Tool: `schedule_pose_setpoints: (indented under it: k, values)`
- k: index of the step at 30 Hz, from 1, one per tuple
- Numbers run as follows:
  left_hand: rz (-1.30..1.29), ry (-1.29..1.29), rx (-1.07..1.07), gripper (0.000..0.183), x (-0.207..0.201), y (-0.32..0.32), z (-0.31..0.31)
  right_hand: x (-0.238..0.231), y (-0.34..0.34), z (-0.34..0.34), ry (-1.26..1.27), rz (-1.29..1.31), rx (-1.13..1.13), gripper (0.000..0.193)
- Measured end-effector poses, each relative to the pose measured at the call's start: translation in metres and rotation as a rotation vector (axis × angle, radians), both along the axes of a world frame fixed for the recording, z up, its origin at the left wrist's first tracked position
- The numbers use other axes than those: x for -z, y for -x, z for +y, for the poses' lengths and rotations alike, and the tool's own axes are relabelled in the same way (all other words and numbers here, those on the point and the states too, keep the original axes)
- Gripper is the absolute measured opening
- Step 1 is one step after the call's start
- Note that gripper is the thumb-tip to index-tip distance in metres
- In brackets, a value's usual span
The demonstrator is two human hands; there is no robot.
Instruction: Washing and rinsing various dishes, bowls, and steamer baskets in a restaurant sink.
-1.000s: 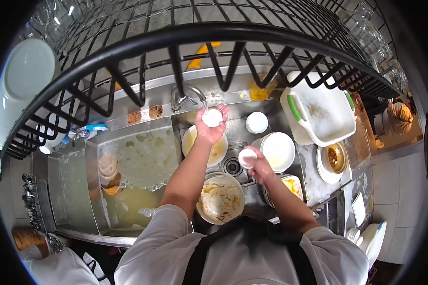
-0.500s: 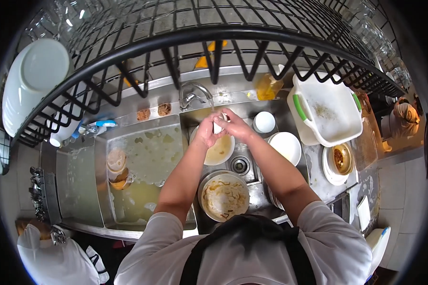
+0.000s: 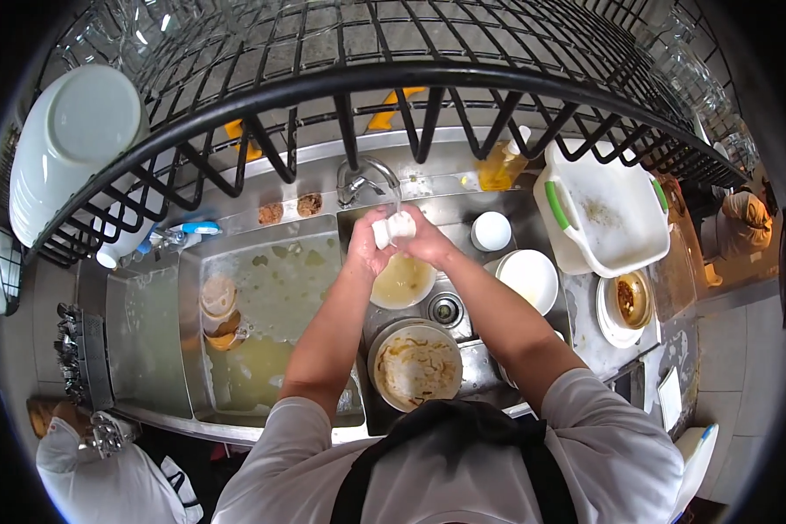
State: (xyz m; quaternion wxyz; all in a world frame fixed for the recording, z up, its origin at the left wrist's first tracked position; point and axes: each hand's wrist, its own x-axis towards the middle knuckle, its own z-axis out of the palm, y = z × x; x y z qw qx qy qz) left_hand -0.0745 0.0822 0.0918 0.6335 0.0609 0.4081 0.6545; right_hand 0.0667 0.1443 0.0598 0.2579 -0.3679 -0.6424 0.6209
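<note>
Right hand [image 3: 427, 237] has joined left hand [image 3: 366, 243] over the steel sink [image 3: 476, 363], both grips closed around white cups [image 3: 401, 225].

Left hand [image 3: 369, 243] and right hand [image 3: 426, 239] hide part of the cups [image 3: 396, 228], and block the far edge of the bowl [image 3: 402, 286]. Rack [image 3: 393, 75] cut off up top; glasses [image 3: 140, 33] upper left too blurred to count.

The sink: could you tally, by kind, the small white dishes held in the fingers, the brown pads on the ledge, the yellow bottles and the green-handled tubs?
Held dishes: 2
Brown pads: 2
Yellow bottle: 1
Green-handled tub: 1
Total: 6
</note>
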Motion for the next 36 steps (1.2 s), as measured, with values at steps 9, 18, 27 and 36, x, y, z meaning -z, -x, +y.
schedule_pose_setpoints:
  k: [9,18,27,36]
  values:
    - [-0.466,-0.055,-0.022,0.034,0.058,-0.010,0.025,-0.063,-0.044,0.004,-0.834,-0.752,0.039,0.052]
    - [-0.345,-0.020,-0.015,0.036,0.032,-0.043,0.044,-0.021,-0.048,0.025,-0.563,-0.419,0.186,0.042]
    - [0.175,0.155,0.084,0.060,-0.037,-0.022,0.010,-0.040,-0.006,0.005,0.586,0.179,-0.037,0.064]
    - [0.216,0.229,-0.022,0.042,-0.027,-0.030,-0.005,-0.064,0.003,0.001,-0.114,-0.382,0.034,0.036]
